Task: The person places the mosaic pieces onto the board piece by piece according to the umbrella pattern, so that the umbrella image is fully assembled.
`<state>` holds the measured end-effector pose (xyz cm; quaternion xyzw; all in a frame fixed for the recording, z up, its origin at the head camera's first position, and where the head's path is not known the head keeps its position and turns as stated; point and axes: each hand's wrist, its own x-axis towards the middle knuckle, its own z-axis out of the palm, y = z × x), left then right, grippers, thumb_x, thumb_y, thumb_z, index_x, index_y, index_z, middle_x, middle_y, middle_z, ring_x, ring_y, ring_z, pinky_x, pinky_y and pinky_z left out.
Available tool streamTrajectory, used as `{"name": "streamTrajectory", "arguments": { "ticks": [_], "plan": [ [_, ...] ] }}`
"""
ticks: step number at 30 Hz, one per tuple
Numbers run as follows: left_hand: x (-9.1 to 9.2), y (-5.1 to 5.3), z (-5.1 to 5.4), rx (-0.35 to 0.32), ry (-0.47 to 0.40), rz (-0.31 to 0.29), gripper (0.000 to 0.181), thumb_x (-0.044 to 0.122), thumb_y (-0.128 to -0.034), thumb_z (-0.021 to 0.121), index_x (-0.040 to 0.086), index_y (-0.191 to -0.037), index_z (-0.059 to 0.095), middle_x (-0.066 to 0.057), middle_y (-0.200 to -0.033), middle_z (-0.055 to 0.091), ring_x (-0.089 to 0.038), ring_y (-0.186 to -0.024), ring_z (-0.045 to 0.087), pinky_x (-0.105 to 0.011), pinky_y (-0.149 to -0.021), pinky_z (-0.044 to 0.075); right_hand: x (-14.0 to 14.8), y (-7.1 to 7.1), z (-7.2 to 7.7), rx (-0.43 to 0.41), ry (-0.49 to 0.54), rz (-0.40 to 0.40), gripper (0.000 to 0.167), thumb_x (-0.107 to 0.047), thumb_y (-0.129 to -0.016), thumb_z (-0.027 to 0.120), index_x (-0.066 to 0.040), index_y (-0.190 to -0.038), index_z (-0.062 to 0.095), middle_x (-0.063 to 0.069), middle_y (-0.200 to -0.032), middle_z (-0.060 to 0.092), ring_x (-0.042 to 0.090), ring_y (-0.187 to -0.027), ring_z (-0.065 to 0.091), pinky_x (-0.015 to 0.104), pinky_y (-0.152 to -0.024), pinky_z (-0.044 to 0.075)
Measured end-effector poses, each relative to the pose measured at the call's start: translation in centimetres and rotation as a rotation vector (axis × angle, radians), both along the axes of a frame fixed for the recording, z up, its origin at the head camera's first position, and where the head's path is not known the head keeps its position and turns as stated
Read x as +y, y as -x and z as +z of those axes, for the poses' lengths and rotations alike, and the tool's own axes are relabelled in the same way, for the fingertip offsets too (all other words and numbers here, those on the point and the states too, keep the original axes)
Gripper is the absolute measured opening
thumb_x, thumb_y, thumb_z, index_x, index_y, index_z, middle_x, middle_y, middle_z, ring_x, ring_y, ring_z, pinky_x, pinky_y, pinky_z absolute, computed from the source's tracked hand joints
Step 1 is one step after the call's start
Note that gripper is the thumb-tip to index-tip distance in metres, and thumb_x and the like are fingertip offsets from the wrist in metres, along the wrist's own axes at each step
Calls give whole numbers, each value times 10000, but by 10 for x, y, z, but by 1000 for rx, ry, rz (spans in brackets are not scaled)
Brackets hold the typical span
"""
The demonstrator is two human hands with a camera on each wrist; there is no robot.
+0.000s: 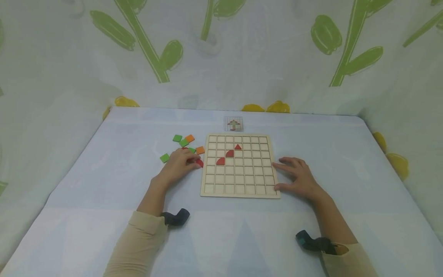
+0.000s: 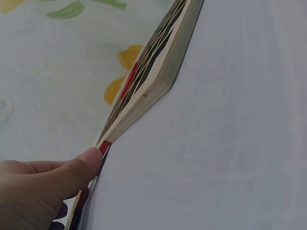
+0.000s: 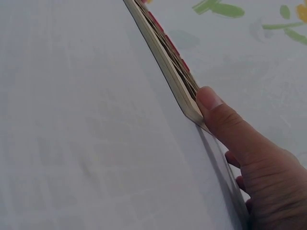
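A square wooden grid board (image 1: 240, 195) lies flat on the table. Three red pieces sit in its cells in a diagonal: a quarter-round piece (image 1: 220, 161), another quarter-round piece (image 1: 230, 154) and a triangle (image 1: 237, 147). Just off the board's left edge, my left hand (image 1: 178, 165) pinches a red piece (image 1: 200, 163) between thumb and fingers; its full shape is partly covered. In the left wrist view the thumb is against this red piece (image 2: 104, 146). My right hand (image 1: 299, 179) is spread at the board's right edge, thumb and fingertips touching the rim.
Left of the board lie loose green tiles (image 1: 164, 158) and orange tiles (image 1: 200, 150), some overlapping, with another red piece partly under the left hand. A small card (image 1: 233, 124) with a gridded coloured pattern lies behind the board. A leaf-patterned cloth (image 1: 242, 57) rises behind the table.
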<state>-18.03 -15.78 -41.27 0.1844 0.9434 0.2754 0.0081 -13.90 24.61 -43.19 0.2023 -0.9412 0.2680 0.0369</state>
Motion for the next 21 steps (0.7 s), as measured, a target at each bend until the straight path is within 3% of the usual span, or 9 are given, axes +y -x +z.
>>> {"name": "streamTrajectory", "arguments": {
  "ticks": [11, 17, 21],
  "plan": [
    [4, 1, 1, 41, -16, 36, 300, 290, -791, 761, 132, -1040, 712, -1, -777, 535, -189, -815, 439, -325, -723, 338, -3, -2, 5, -7, -9, -4, 700, -386, -670, 823, -120, -1277, 597, 157, -1333, 455, 423, -1262, 307, 620, -996, 223],
    [16, 5, 5, 75, -85, -25, 280, 269, -765, 784, 104, -983, 725, -11, -735, 527, -177, -727, 465, -306, -682, 369, 1, -2, 3, 15, 9, 8, 690, -359, -661, 831, -117, -1266, 605, 158, -1318, 467, 424, -1246, 322, 621, -977, 229],
    [23, 7, 5, 91, -82, -28, 260, 277, -756, 790, 132, -962, 726, 7, -744, 552, -172, -746, 482, -310, -710, 375, 1, -1, 2, 25, 15, 19, 691, -372, -665, 829, -129, -1271, 605, 154, -1319, 471, 412, -1243, 331, 612, -974, 234]
  ]
}}
